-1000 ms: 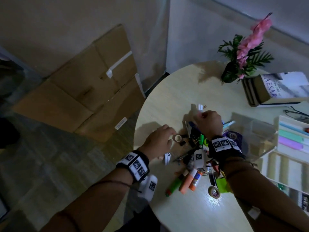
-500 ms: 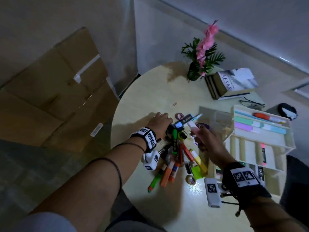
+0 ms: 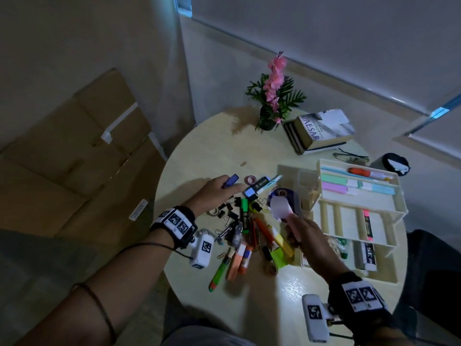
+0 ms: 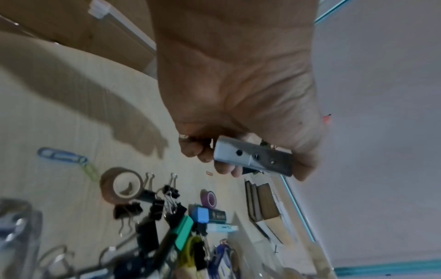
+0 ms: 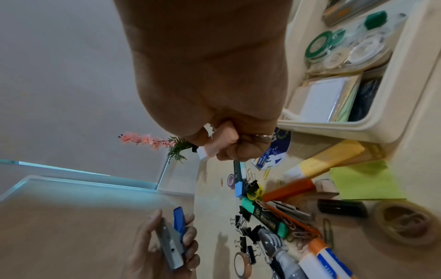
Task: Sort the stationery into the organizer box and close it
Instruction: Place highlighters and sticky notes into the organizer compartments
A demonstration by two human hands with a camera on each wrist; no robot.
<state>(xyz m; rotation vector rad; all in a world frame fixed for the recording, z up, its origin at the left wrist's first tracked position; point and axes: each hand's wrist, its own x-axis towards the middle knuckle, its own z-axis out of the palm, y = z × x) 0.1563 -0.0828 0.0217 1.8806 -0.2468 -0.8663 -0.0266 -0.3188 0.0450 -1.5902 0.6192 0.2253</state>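
Note:
A heap of stationery (image 3: 249, 228) (highlighters, binder clips, tape rolls, paper clips) lies mid-table. My left hand (image 3: 219, 189) hovers at its far-left side and grips a small blue stapler (image 3: 230, 180) with a metal base (image 4: 253, 158). Over the heap's right side, my right hand (image 3: 299, 228) holds a pale pink highlighter with a white cap (image 3: 282, 208), its fingers curled round the highlighter's barrel (image 5: 212, 149). The cream organizer box (image 3: 399, 213) stands open at the right, its tiers fanned out. It holds highlighters, tape rolls (image 5: 343, 47) and note pads.
A potted pink flower (image 3: 273, 96), stacked books (image 3: 321, 132) and glasses (image 3: 351, 156) sit at the table's far side. Flattened cardboard boxes (image 3: 82, 156) lean against the wall beyond the round table's left edge. A lone paper clip (image 3: 243, 164) lies apart from the heap.
My right hand lifted the pink highlighter out of the heap and drew back toward the organizer. My left hand picked up the blue stapler. The head view swung right.

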